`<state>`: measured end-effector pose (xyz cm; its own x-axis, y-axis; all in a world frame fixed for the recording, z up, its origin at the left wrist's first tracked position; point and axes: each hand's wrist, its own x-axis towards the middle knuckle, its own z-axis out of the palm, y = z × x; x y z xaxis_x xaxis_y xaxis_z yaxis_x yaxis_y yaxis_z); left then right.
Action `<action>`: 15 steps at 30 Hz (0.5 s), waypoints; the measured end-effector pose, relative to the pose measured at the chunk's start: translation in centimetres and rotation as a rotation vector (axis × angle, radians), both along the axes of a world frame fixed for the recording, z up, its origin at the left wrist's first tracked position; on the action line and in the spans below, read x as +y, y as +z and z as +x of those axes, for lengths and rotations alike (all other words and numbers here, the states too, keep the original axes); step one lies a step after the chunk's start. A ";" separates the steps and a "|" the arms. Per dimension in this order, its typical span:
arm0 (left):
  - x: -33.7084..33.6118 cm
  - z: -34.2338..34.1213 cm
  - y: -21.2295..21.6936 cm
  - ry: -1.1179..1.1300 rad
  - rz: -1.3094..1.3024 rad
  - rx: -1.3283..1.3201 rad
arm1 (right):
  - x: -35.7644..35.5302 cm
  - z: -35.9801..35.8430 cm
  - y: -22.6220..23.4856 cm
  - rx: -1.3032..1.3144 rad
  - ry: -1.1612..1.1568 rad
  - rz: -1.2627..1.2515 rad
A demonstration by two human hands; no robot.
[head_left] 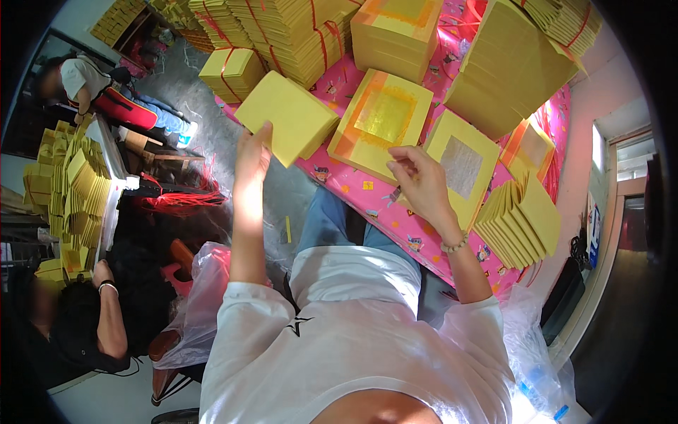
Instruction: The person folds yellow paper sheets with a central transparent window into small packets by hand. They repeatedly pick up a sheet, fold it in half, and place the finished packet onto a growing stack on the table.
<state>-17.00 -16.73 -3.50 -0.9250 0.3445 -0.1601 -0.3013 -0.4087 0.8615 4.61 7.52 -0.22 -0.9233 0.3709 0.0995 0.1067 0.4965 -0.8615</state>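
Observation:
My left hand is closed on the near-left edge of a yellow paper stack, which is tilted at the table's left edge. My right hand is over the table with fingers curled and thumb near the fingertips; anything pinched there is too small to make out. Under and beyond those fingers lies a yellow paper stack with a gold foil square and orange bands. Just right of the hand, partly behind it, is a yellow paper stack with a silver square.
A pink patterned cloth covers the table. Tall tied yellow paper bundles stand at the back. Fanned folded yellow papers are at right. Two other people work at a left-hand table. Clear plastic bags hang nearby.

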 end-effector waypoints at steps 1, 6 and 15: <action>0.2 -1.0 -0.5 0.026 -0.001 -0.010 | 0.2 0.0 0.1 -0.012 -0.009 0.178; 1.4 -3.6 -3.1 0.023 -0.113 -0.059 | 0.9 -0.6 -2.1 0.074 0.039 0.531; 1.9 -4.7 -6.3 0.009 -0.157 -0.189 | 0.8 -1.4 -1.8 -0.027 0.118 0.677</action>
<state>-21.73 -14.80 -9.82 -0.8765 0.2940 -0.3812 -0.4599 -0.2773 0.8436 3.20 8.32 -2.06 -0.9592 0.1319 0.2500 0.0359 0.9342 -0.3549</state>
